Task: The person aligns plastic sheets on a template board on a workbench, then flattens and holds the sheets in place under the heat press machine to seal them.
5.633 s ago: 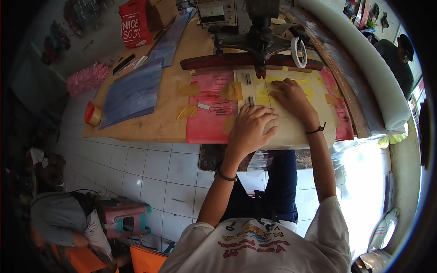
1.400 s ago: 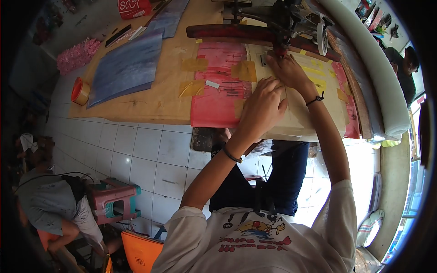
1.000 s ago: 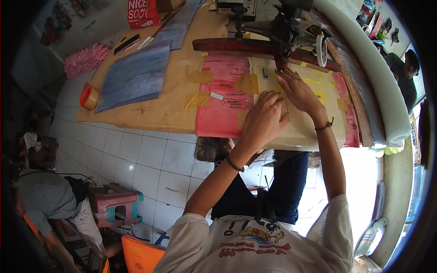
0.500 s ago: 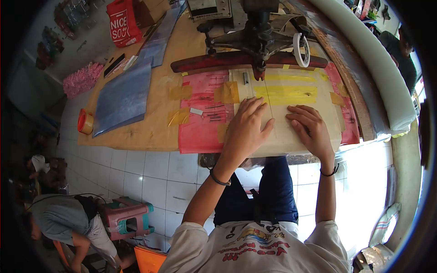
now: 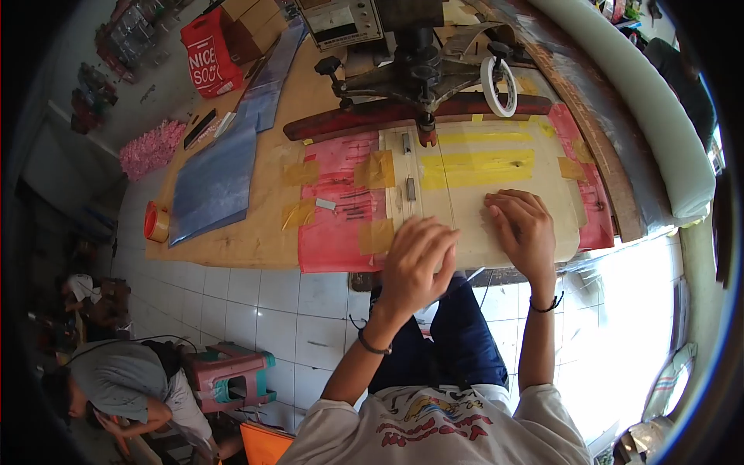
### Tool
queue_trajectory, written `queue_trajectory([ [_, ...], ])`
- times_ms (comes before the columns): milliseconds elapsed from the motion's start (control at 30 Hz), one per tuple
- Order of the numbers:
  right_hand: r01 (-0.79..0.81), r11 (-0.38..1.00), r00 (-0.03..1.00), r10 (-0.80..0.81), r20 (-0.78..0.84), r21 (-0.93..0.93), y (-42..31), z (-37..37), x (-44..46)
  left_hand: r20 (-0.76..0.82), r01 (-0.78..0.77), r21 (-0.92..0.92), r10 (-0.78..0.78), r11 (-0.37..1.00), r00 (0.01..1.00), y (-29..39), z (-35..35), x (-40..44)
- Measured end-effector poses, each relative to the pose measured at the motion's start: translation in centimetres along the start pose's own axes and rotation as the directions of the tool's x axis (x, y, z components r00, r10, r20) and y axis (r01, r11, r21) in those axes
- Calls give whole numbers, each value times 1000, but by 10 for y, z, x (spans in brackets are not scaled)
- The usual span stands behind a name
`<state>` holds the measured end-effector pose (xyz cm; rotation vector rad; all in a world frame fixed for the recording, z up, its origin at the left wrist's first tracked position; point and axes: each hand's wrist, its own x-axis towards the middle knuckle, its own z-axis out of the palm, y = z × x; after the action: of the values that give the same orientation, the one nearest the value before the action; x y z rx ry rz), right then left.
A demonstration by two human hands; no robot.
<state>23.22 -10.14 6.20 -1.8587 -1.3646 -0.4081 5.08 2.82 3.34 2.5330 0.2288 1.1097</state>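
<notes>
L hand (image 5: 418, 267) at near edge of flat beige sheet (image 5: 473, 221) w/ yellow stripes, on tan bench (image 5: 267, 225); its fingers bent, thumb apart, nothing seen held; blurred, can't tell if touching. R hand (image 5: 528, 232) on/just above same sheet, nearer its R side; fingers half curled, small gap to thumb, nothing visible in it.

Obstacles: black metal frame (image 5: 387, 89) w/ long dark-red curved bar (image 5: 341, 116) spans sheet's far end; white ring-shaped roll (image 5: 487, 89) hangs off it. Two small grey metal bars, far one (image 5: 406, 143) & near one (image 5: 411, 189), lie on sheet's L part, beyond L hand.

Sheet sits btwn red strips, L one (image 5: 333, 244) & R one (image 5: 595, 213), amber tape pcs (image 5: 376, 168) on L. Further L: blue-grey sheets (image 5: 213, 182), orange-red tape roll (image 5: 156, 223) nr bench edge. R side: long brown wood strip (image 5: 570, 93), thick white foam roll (image 5: 651, 108). Grey-shirted person (image 5: 124, 380) bent low, bottom L, by pink-green plastic stool (image 5: 225, 377).
</notes>
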Motion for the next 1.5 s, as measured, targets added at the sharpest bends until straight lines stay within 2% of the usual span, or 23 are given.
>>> queue_trajectory([
  [67, -69, 997, 994, 67, -87, -18, 1, 2, -7, 1, 58, 71, -58, 996, 998, 21, 13, -33],
  [100, -106, 994, 987, 101, -125, -29, 2, 2, -10, 92, 57, 195, -76, 979, 993, 22, 22, -57],
  [200, -104, 993, 951, 114, -288, 51, 4, 11, -18, 60, 115, 249, -134, 962, 989, 27, 49, -99],
  [233, -104, 994, 947, 111, -301, 38, 4, 14, -20, 94, 88, 247, -115, 965, 989, 25, 54, -107],
  [333, -55, 997, 959, 38, -281, -50, 4, 13, -24, 148, 168, 208, -201, 963, 968, 23, 61, -123],
  [433, -21, 991, 961, -16, -277, -130, 3, 11, -29, 221, 340, 39, -340, 940, 914, 11, 78, -150],
  [533, -33, 988, 958, -12, -286, -154, 0, 13, -36, 454, 502, 208, -537, 840, 711, -4, 96, -210],
  [633, -83, 988, 950, 40, -310, -128, -2, 21, -49, 726, 265, 466, -536, 844, 432, -16, 94, -261],
  [733, -101, 972, 946, 27, -323, -214, -4, 32, -68, 594, 445, 363, -572, 818, 566, -20, 99, -270],
  [1033, -90, 977, 945, 22, -326, -195, 2, 38, -75, 732, 431, 377, -549, 820, 403, -43, 120, -270],
  [1133, -85, 976, 955, 23, -295, -199, 0, 35, -74, 720, 520, 329, -565, 789, 403, -42, 121, -271],
  [1333, -110, 974, 960, 53, -275, -197, -5, 31, -74, 767, 522, 298, -526, 800, 368, -40, 110, -272],
  [1433, -101, 976, 957, 42, -287, -192, -4, 32, -73, 804, 424, 286, -456, 859, 382, -42, 102, -271],
  [1500, -107, 975, 957, 48, -287, -194, -4, 32, -74, 833, 551, 143, -401, 822, 382, -38, 84, -240],
])
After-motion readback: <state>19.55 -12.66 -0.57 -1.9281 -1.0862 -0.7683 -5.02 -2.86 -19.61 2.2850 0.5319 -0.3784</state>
